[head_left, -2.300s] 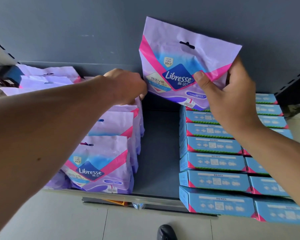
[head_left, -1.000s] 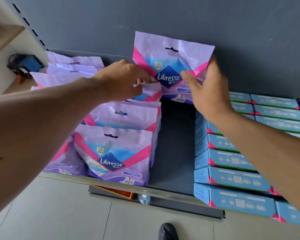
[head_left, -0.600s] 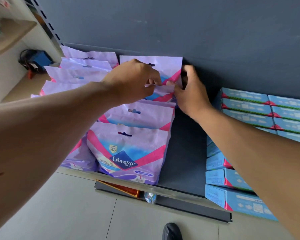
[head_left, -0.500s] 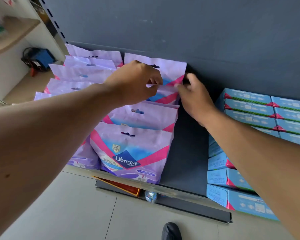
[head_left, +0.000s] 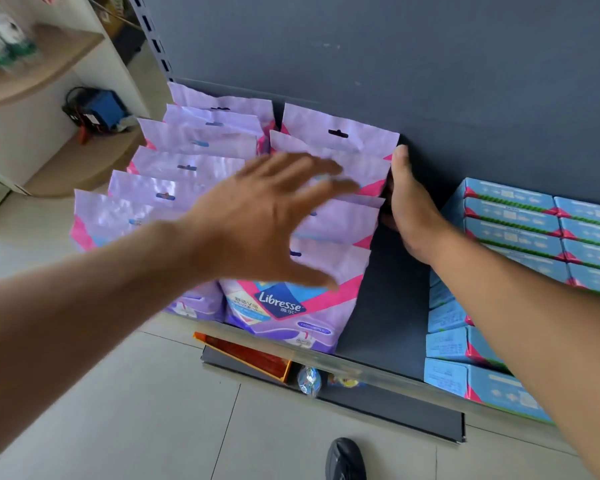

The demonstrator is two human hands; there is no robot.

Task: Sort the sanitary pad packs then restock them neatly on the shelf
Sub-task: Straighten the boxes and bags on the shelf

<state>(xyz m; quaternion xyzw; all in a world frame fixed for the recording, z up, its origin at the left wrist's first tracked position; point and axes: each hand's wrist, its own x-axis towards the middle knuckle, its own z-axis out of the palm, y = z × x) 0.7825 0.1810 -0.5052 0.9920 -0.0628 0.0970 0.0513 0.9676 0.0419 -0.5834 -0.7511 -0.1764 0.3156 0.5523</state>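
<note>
— Grey floor tile at the bottom of the frame, my shoe (head_left: 345,459) on it, then the shelf (head_left: 383,306) edge. What are your hands doing?

— My left hand (head_left: 257,220) hovers over the middle of the frame, fingers spread and relaxed, holding nothing; it is blurred, so I cannot tell whether it touches the purple packs (head_left: 291,299) below. My right hand (head_left: 407,206) lies flat along the right edge of that row, fingers straight, pressing the sides.

— Where does the rearmost pack (head_left: 340,133) stand?

— At the back of the right purple row, upright against the dark back panel (head_left: 430,64), upper centre. A second purple row (head_left: 187,161) runs just left of it.

— How do you finish well?

— I'd say square the edges with the flat right palm and pat the tops level, so the hang holes line up.

— Anything in the way?

— Blue boxes (head_left: 510,216) sit at the right, a bare strip of shelf between. An orange box (head_left: 246,355) lies under the shelf lip; a blue device (head_left: 99,107) sits far upper left.
</note>
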